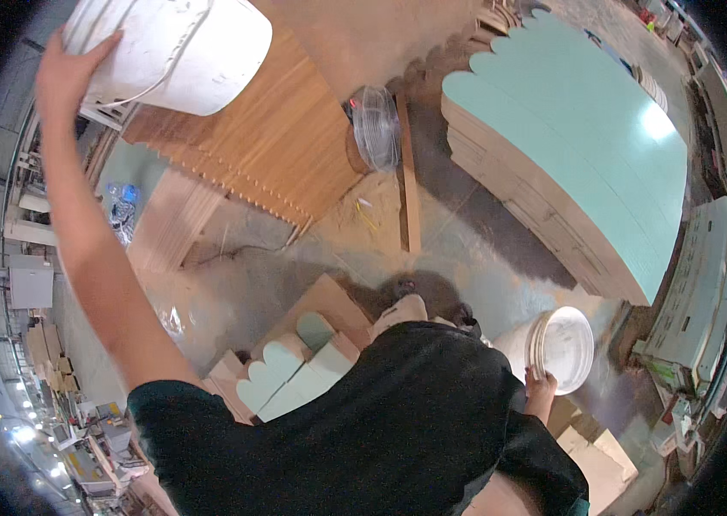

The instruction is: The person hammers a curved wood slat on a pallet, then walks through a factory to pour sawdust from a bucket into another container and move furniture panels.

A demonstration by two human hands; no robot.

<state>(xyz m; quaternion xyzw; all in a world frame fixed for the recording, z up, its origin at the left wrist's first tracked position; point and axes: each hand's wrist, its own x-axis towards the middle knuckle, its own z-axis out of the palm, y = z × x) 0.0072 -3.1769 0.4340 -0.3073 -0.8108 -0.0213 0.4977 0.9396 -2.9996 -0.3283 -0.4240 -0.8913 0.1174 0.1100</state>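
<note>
At the upper left a white bucket [183,56] with a thin wire handle is held up, tipped on its side, at the end of my outstretched left arm. My left hand [69,76] grips its left end, with the thumb across the white wall; the other fingers are mostly hidden. Low on the right, a second white bucket [566,348] hangs beside my body, its round open mouth turned to the right. The fingers of my right hand [540,391] are curled over that bucket's rim.
A stack of brown boards [260,129] lies ahead, with a fan [376,129] and a long wooden strip [407,181] beside it. Mint-green scalloped panels [570,146] are piled at right. Smaller green-topped pieces [282,374] stand near my left side. Plastic bottles [123,211] sit at left.
</note>
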